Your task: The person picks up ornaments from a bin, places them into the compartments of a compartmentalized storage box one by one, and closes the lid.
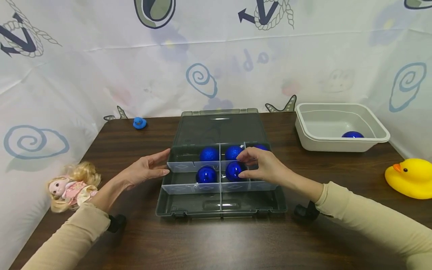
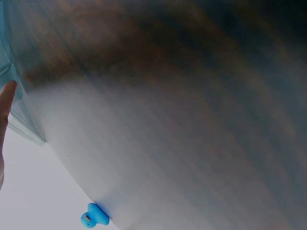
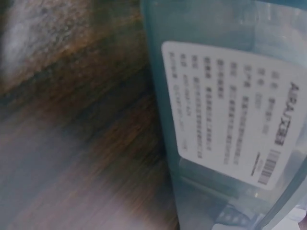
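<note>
A dark, clear plastic organizer box [image 1: 189, 204] lies open on the table, its lid [image 1: 221, 129] folded back. Blue Christmas baubles sit in its compartments: glittery ones [image 1: 209, 154] in the back row and a shiny one [image 1: 206, 174] in the middle row. My right hand [image 1: 264, 165] reaches over the box and pinches another shiny blue bauble [image 1: 233, 171] by its right side, within the middle row. My left hand [image 1: 143, 170] has its fingers extended at the box's left side; a fingertip [image 2: 10, 88] meets the wall in the left wrist view.
At the back right, a white bin [image 1: 314, 144] holds a blue bauble [image 1: 352, 134]. A yellow rubber duck [image 1: 410, 178] stands at the right, a doll [image 1: 72, 187] lies at the left. A small blue duck [image 1: 139, 123] is near the back edge. A label [image 3: 235, 115] marks the box's side.
</note>
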A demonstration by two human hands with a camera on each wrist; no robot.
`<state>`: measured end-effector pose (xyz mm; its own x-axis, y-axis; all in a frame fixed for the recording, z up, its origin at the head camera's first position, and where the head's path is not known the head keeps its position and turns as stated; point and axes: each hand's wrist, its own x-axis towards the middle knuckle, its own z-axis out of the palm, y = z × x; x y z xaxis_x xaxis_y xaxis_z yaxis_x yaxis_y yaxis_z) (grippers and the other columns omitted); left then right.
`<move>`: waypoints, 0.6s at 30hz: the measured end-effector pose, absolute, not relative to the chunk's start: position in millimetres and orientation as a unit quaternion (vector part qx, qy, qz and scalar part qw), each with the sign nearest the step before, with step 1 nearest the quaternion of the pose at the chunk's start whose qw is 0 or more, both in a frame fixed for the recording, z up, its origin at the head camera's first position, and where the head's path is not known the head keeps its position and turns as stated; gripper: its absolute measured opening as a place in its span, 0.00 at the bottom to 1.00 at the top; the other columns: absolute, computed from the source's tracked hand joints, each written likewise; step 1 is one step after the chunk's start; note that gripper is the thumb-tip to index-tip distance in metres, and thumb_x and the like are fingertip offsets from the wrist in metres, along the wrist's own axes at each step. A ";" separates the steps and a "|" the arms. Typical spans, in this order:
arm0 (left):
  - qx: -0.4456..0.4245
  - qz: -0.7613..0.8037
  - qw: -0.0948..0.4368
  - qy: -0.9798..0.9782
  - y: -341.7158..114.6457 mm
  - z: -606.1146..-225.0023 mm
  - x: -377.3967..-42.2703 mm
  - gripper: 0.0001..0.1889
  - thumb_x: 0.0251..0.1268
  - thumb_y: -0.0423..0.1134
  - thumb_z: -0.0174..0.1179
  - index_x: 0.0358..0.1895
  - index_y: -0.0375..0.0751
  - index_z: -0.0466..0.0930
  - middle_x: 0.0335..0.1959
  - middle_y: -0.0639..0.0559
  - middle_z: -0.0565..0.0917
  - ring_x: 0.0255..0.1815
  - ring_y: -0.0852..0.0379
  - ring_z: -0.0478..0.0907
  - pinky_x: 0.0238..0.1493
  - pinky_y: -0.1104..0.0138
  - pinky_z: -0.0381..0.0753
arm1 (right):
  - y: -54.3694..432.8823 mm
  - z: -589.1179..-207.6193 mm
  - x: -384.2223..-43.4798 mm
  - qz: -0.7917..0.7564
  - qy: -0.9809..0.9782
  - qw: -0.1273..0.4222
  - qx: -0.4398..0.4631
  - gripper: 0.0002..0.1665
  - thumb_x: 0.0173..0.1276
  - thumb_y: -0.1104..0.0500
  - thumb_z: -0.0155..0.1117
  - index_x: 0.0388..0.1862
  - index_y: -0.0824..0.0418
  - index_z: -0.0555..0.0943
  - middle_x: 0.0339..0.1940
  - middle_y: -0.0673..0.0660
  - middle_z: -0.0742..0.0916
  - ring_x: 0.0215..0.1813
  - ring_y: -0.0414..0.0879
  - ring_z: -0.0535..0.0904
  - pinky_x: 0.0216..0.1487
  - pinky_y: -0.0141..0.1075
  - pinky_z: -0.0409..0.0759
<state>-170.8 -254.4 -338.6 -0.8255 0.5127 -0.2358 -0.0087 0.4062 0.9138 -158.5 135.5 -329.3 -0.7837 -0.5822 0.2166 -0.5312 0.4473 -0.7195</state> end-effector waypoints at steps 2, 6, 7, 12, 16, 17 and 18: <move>0.156 0.521 0.251 0.801 -254.4 -338.8 -171.3 0.44 0.65 0.38 0.59 0.75 0.34 0.38 0.76 0.37 0.39 0.73 0.32 0.46 0.66 0.47 0.55 | 136.8 -329.8 -159.1 -0.417 0.846 0.032 -0.330 0.22 0.55 0.64 0.72 0.48 0.65 0.77 0.46 0.59 0.83 0.48 0.50 0.80 0.52 0.43 0.81; 0.147 0.521 0.253 0.802 -254.3 -340.7 -172.5 0.45 0.64 0.39 0.60 0.75 0.35 0.38 0.76 0.38 0.39 0.73 0.33 0.47 0.66 0.46 0.55 | 140.8 -331.7 -161.7 -0.448 0.832 0.044 -0.324 0.19 0.57 0.68 0.69 0.48 0.68 0.77 0.46 0.62 0.83 0.47 0.52 0.80 0.50 0.40 0.81; 0.144 0.521 0.253 0.802 -254.3 -341.5 -172.6 0.45 0.64 0.39 0.60 0.75 0.36 0.38 0.76 0.38 0.39 0.73 0.33 0.47 0.66 0.46 0.56 | 143.0 -331.8 -163.4 -0.460 0.827 0.050 -0.319 0.19 0.57 0.68 0.68 0.48 0.69 0.77 0.46 0.63 0.83 0.47 0.53 0.80 0.50 0.39 0.82; 0.143 0.521 0.254 0.802 -254.2 -343.2 -173.1 0.44 0.64 0.39 0.60 0.75 0.36 0.38 0.76 0.38 0.40 0.73 0.34 0.48 0.66 0.47 0.57 | 170.2 -322.1 -179.2 -0.530 0.807 0.030 -0.259 0.17 0.61 0.69 0.65 0.49 0.72 0.76 0.46 0.66 0.83 0.46 0.45 0.81 0.46 0.28 0.81; 0.145 0.521 0.254 0.802 -254.8 -342.9 -173.1 0.45 0.64 0.39 0.60 0.75 0.36 0.38 0.76 0.39 0.40 0.73 0.34 0.47 0.66 0.47 0.57 | 214.9 -307.9 -198.3 -0.565 0.802 -0.042 -0.191 0.16 0.64 0.66 0.63 0.50 0.69 0.77 0.43 0.50 0.85 0.43 0.32 0.81 0.45 0.22 0.78; 0.145 0.522 0.254 0.801 -255.0 -342.7 -173.0 0.45 0.64 0.39 0.60 0.75 0.36 0.38 0.76 0.39 0.40 0.73 0.34 0.47 0.66 0.47 0.57 | 227.6 -305.8 -203.2 -0.572 0.799 -0.059 -0.176 0.14 0.65 0.66 0.62 0.50 0.67 0.78 0.42 0.46 0.85 0.43 0.31 0.80 0.45 0.21 0.77; 0.145 0.522 0.255 0.801 -254.9 -342.7 -172.9 0.44 0.65 0.39 0.60 0.75 0.36 0.38 0.76 0.39 0.40 0.73 0.34 0.47 0.66 0.47 0.57 | 240.8 -304.8 -207.4 -0.580 0.796 -0.072 -0.160 0.13 0.65 0.65 0.62 0.49 0.64 0.79 0.41 0.43 0.85 0.43 0.30 0.80 0.44 0.20 0.77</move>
<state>-172.9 -254.9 -342.7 -0.8283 0.4979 -0.2569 -0.0340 0.4129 0.9101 -207.4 240.8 -304.8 -0.9385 -0.1709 0.2999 -0.3379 0.2772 -0.8994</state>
